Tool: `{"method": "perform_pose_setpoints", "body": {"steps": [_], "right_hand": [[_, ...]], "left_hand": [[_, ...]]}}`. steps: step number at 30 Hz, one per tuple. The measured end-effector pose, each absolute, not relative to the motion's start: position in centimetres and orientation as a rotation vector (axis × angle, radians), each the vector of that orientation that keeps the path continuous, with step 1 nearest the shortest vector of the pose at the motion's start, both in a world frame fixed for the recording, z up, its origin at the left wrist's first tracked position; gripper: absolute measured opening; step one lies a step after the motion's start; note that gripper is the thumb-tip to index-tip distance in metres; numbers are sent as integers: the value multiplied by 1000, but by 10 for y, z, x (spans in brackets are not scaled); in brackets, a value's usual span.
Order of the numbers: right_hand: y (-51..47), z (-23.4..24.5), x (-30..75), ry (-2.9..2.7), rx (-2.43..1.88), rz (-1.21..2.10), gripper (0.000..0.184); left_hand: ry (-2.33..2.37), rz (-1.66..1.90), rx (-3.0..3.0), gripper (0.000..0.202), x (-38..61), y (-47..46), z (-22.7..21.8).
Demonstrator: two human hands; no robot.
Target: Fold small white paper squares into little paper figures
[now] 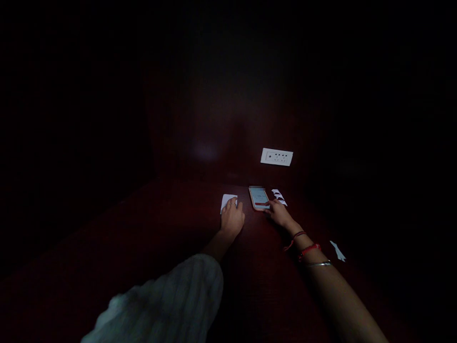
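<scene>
My left hand (233, 220) lies on the dark red table with its fingers stretched over the lower part of a small white sheet of paper (226, 200). A ring shows on one finger. To its right a smartphone (259, 196) lies face up, its screen lit pale with a red bar near the bottom. My right hand (281, 213) reaches to the phone's lower right corner, fingers extended, one fingertip over the screen near the red bar. Its other fingers are partly hidden in shadow. Beside the phone lie several white paper pieces (279, 196) with pointed edges.
A white wall socket (276, 156) is set in the dark panel behind the phone. Some narrow white paper scraps (337, 251) lie right of my right forearm. The surroundings are very dark, and the table's side edges are hard to make out.
</scene>
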State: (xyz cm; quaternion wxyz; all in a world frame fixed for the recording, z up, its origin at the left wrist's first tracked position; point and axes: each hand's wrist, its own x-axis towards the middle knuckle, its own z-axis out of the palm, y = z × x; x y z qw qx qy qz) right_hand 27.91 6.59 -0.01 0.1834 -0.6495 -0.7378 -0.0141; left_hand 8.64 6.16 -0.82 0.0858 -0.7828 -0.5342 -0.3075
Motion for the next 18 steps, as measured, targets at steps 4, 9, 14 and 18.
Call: {"method": "perform_pose_setpoints", "body": {"steps": [4,9,14,18], "right_hand": [[48,5,218,-2267,-1610,-42,27],[40,11,165,-2332,-1572,-67,27],[49,9,151,-2289,-1639,-50,27],[57,4,155,-2265,-1654,-23,26]], "left_hand": [[-1729,-858,-2219,30,45,51,-7],[-1812,-789,-2110,32,-11,44,-10],[-1911,-727,-2106,32,-29,43,-10],[-1949,-701,-2146,32,-24,47,-9]]}}
